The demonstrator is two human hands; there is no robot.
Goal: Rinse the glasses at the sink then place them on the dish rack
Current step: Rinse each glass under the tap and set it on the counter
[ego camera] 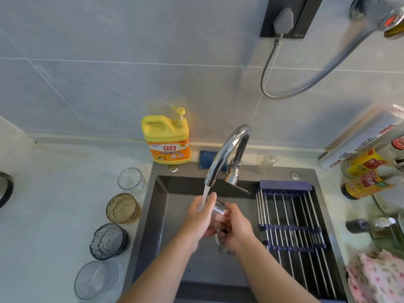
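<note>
One glass [218, 212] is under the tap's [227, 149] stream over the sink [161, 215], with the left hand [200, 217] and right hand [237, 226] both curled round it. Four more stand in a row on the counter [54, 215] to the left: clear glass [131, 178], amber glass [122, 207], grey glass [108, 240], ribbed glass [97, 278]. One rack [290, 226] spans the sink's right side.

The clear glass [218, 209] under the stream is mostly covered by the left hand [200, 217] and right hand [237, 226] that wrap it. Only a blurred strip of its wall shows, rim and base not told apart. The sink drain [218, 239] is half hidden behind the right hand. A blue cloth [207, 155] at the tabletop's back edge sits partly behind the faucet [227, 149]. A dark round thing [5, 190] at the left edge, sauce bottles [367, 184] at the right edge and a floral cloth [376, 278] at the front right corner are cut off, as is the near end of the dish rack [290, 226].
</note>
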